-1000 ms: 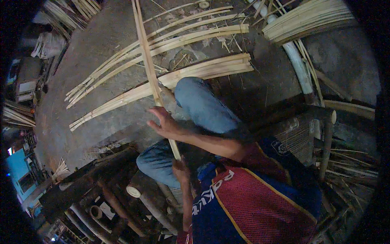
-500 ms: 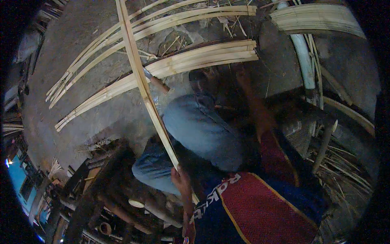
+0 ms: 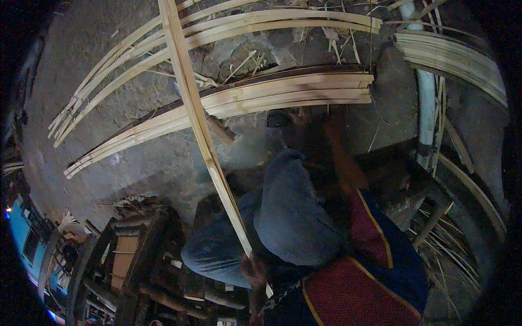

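My left hand (image 3: 254, 271) is closed around the lower end of a long pale bamboo strip (image 3: 198, 122), which slants up past my knee to the top edge of the picture. My right hand (image 3: 333, 129), deep in shadow, is near the right end of a pile of split bamboo strips (image 3: 293, 92) lying on the ground; its fingers cannot be made out. Beside that pile lies a wooden handle (image 3: 220, 130) of a tool, its other end hidden behind the held strip.
More long bamboo strips (image 3: 261, 24) curve across the ground farther away. At far right a thick bundle of strips (image 3: 451, 57) lies across a pale pipe (image 3: 426, 108). A dark wooden frame (image 3: 128, 261) and logs stand at lower left.
The view has shifted, and the strips on the ground appear lower and more to the right. My left hand still grips the strip; my right knee looks more raised.
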Available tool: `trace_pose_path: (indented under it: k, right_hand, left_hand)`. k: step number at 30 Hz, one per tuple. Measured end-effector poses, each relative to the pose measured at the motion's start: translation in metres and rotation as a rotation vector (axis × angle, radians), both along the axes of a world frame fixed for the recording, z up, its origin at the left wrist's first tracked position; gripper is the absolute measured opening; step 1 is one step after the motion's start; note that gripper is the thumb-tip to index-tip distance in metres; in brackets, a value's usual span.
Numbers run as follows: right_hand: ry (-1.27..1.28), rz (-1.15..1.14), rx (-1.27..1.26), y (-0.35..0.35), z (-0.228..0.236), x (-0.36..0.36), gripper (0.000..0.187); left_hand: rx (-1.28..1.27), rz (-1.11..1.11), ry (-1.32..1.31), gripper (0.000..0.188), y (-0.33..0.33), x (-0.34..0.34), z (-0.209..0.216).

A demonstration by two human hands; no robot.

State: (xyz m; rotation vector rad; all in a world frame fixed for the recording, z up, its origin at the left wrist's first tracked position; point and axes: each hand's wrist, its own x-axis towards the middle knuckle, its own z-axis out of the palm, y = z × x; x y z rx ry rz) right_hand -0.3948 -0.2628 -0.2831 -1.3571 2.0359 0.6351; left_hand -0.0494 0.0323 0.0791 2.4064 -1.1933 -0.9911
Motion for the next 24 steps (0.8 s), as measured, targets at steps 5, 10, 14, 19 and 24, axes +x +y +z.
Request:
trace_pose_path:
  k: [5,10,14,19,24]
  right_hand:
    - [-0.186,0.015,-0.024,0.017,0.004,0.009,0.025]
    - [-0.724,-0.148,-0.068,0.048,0.037,0.006,0.025]
    - [-1.19,-0.294,-0.092,0.043,0.12,0.027,0.025]
    - [-1.304,-0.207,-0.114,-0.038,0.363,0.103,0.026]
    - [-1.62,-0.261,-0.476,-0.066,0.521,0.154,0.023]
  left_hand:
    - [0.137,0.667,0.316,0.021,-0.001,-0.015,0.01]
    - [0.099,0.542,0.359,0.02,-0.004,-0.015,0.014]
    - [0.147,0.369,0.199,0.022,-0.001,-0.01,0.014]
    - [0.01,0.423,0.223,0.027,0.019,-0.022,0.011]
    - [-0.181,0.492,0.317,0.032,0.031,-0.019,0.002]
